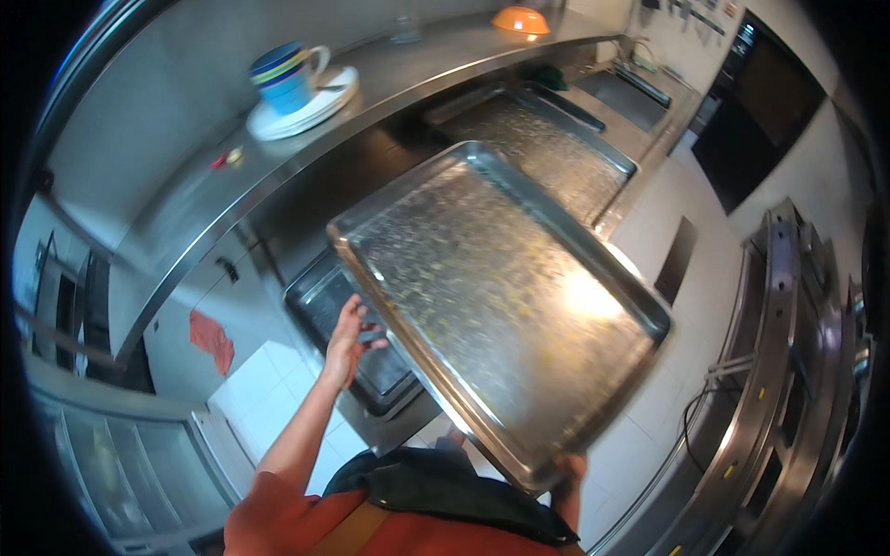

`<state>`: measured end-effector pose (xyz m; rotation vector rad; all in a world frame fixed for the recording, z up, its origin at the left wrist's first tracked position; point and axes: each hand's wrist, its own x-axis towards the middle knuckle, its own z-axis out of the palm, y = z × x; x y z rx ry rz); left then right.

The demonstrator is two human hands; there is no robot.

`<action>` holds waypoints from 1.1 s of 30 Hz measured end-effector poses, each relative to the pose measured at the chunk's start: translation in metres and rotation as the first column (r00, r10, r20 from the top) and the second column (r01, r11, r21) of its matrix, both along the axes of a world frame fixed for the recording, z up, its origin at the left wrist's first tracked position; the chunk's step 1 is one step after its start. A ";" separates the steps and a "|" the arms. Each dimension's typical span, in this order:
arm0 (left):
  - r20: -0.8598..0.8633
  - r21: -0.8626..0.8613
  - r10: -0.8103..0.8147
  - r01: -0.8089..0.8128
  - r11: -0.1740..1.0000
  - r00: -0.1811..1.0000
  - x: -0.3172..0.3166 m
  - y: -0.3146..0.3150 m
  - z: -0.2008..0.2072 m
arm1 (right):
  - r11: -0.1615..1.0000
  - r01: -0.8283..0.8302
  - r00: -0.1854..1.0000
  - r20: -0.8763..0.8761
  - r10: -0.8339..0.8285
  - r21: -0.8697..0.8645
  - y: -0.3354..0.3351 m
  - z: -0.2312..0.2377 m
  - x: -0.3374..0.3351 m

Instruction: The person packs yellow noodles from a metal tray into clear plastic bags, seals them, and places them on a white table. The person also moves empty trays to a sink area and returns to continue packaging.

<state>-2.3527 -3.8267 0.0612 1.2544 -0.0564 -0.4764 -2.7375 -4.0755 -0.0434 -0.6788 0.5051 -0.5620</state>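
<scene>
I hold a large rectangular metal baking tray [501,296] tilted in front of me, its surface speckled with yellow crumbs. My left hand [350,335] grips the tray's left long rim, fingers curled over the edge. My right hand [567,466] holds the near corner from below; only its fingertips show under the rim. Beneath the tray lies a dark sink basin [348,324], partly hidden by the tray.
A second metal tray [547,148] lies on the counter beyond. A steel shelf [185,213] above carries stacked white plates with a blue striped cup [283,79] and an orange bowl [520,20]. A steel rack [788,371] stands at the right. White tiled floor below.
</scene>
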 end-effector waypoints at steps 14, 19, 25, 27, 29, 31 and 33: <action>0.428 0.459 -0.330 0.113 0.881 0.841 0.039 0.172 -0.073 | 0.895 -0.248 0.959 -0.226 0.173 -0.371 0.080 -0.009 0.180; 0.204 0.430 -0.439 0.322 0.843 0.875 -0.098 0.385 -0.084 | 0.934 -0.269 0.810 -0.580 0.089 -0.233 0.101 -0.023 0.140; 0.064 0.566 0.332 -0.309 0.765 0.941 -0.119 0.594 -0.104 | 0.355 -0.930 0.210 -0.933 0.294 -0.098 0.302 -0.066 0.263; 0.170 0.493 0.350 -0.387 0.780 0.921 -0.072 0.643 -0.097 | 0.026 -0.999 -0.026 -0.968 0.250 0.034 0.370 -0.084 0.304; 0.229 0.467 0.401 -0.461 0.755 0.887 -0.021 0.703 -0.082 | -0.235 -0.969 -0.127 -0.970 0.210 0.076 0.440 -0.116 0.344; 0.277 0.465 0.506 -0.575 0.673 0.817 0.019 0.756 -0.083 | -0.453 -0.890 -0.147 -0.971 0.187 0.048 0.511 -0.149 0.391; 0.313 0.542 0.575 -0.639 0.545 0.756 0.050 0.814 -0.075 | -0.658 -0.739 -0.035 -0.968 0.249 -0.142 0.596 -0.182 0.462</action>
